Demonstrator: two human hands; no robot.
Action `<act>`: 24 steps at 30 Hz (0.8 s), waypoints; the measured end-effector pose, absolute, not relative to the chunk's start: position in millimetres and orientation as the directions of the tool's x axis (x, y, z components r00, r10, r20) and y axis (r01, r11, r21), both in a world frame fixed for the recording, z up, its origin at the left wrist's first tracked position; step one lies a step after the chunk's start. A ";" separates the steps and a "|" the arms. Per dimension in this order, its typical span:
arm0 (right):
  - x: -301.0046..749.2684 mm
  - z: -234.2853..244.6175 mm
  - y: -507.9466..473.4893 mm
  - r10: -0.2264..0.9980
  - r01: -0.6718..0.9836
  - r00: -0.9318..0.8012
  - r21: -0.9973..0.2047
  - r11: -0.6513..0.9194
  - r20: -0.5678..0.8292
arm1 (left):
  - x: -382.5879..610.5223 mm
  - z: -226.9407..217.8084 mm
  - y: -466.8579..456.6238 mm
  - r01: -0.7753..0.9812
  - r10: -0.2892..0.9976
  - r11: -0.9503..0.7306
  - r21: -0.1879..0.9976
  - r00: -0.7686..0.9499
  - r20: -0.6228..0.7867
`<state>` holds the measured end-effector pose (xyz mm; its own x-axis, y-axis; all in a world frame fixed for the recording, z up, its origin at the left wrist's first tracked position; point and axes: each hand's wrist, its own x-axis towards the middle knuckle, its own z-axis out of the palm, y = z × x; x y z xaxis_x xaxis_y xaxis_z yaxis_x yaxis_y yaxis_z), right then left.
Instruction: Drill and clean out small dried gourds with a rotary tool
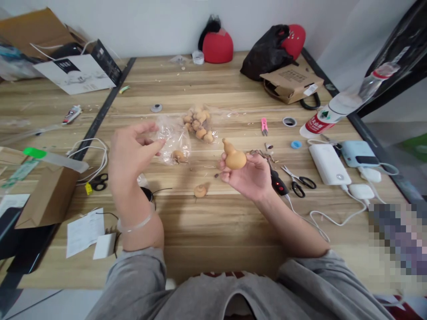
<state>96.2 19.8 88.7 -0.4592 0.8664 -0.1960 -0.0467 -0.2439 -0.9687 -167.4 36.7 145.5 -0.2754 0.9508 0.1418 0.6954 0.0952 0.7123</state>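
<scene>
light wood-grain tabletop (187, 240) runs under both forearms, with a white power bank (329, 164) and black-handled scissors (298, 181) off to the right. the right hand (247, 175) lies palm up, fingers loosely curled, cradling a dried bottle gourd (234, 155) with its narrow neck pointing up and away. the left hand (131, 149) is raised, its fingers bunched narrow at the edge of a clear plastic bag (173, 138), though i cannot tell whether they grip it. one small gourd (178, 156) sits in that plastic, more small gourds (200, 126) are heaped just behind it, and a single loose gourd (200, 191) rests on the wood nearby.
</scene>
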 end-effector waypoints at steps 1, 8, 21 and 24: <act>97.0 87.8 21.4 0.867 -0.067 -0.458 -0.966 -0.251 -0.194 | -166.9 145.9 36.3 0.690 0.950 0.096 0.717 -0.279 0.142; 107.7 65.7 38.7 0.966 -0.068 -0.257 -0.998 0.005 0.022 | -157.7 153.1 33.4 0.697 0.935 0.099 0.710 -0.309 0.172; 146.8 29.4 105.9 0.984 0.613 -0.048 -0.773 0.163 0.170 | -156.2 153.2 31.8 0.673 0.921 0.029 0.739 -0.305 0.242; 138.6 19.0 111.3 0.986 0.640 -0.110 -0.750 0.167 0.126 | -155.1 154.2 31.6 0.673 0.916 0.053 0.738 -0.328 0.233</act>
